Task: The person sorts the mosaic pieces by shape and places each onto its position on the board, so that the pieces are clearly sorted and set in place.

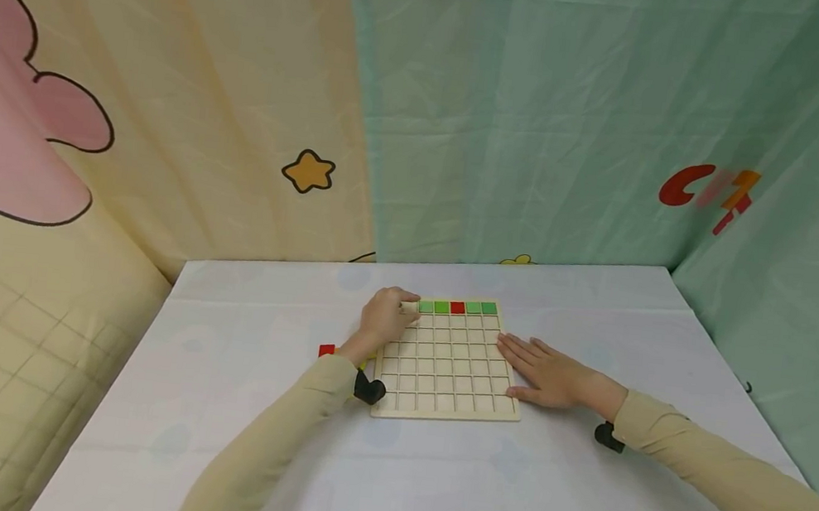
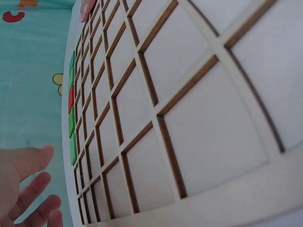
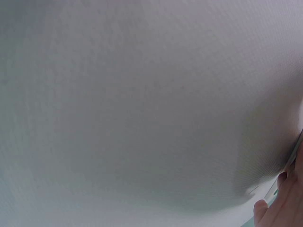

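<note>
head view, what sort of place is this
Probably a small curtained-off indoor play or activity space: printed fabric with cartoon shapes hangs behind and at the sides, and a white-covered table holds a gridded board with coloured tiles along its far row.

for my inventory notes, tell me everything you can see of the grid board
The grid board is pale and looks wooden, roughly square, with a plain border and raised strips whose sides look dark brown, dividing it into square cells. It lies flat on the white table. Along its far row sit four green tiles with a red tile in their middle. The right hand rests at its right edge; the left hand is at the far left corner, contact unclear.
</note>
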### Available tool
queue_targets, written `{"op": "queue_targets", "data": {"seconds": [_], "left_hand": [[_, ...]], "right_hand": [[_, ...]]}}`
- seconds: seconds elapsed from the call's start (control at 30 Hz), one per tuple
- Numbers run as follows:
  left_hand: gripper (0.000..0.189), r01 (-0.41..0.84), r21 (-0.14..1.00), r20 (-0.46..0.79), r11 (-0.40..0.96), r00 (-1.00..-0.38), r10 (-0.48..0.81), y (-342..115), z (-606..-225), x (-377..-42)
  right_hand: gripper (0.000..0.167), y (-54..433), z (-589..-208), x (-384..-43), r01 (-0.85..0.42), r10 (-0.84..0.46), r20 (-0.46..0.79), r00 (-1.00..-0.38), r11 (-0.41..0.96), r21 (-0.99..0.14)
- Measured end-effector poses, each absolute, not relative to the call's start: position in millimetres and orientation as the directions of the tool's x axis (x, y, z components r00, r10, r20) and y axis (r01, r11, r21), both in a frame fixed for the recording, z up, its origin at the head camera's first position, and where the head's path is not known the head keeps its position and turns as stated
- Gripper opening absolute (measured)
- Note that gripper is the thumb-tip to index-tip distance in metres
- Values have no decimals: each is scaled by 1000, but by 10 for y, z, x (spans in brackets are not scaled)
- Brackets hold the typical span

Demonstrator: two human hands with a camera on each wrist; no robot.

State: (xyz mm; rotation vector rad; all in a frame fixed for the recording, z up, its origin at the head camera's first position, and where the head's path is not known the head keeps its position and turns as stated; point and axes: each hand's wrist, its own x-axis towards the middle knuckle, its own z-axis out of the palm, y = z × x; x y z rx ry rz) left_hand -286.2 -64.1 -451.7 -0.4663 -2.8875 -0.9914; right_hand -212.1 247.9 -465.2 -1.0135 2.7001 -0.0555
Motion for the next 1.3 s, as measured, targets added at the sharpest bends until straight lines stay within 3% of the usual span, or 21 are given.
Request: {"op": "queue_targets", "data": {"seconds": [0.27,0.97,1.3], "left_hand": [[32,234,610,121,757,-972,202,-828,-4460,-2796],[32,157,573,118,805,-987,108,-1303,-4464,-2539],[31,93,619,64,780,-996,69,-1555,-4524,-2364]], "right_hand": [[78,2464,-4636,-2107,-668,-680,-184,-710,733,-129],[79,2449,-4590,-2095,-641,-648,-242,-722,759,-118],[79,2467,-4605,-2102,-644,-647,-243,-723,758,-104]]}}
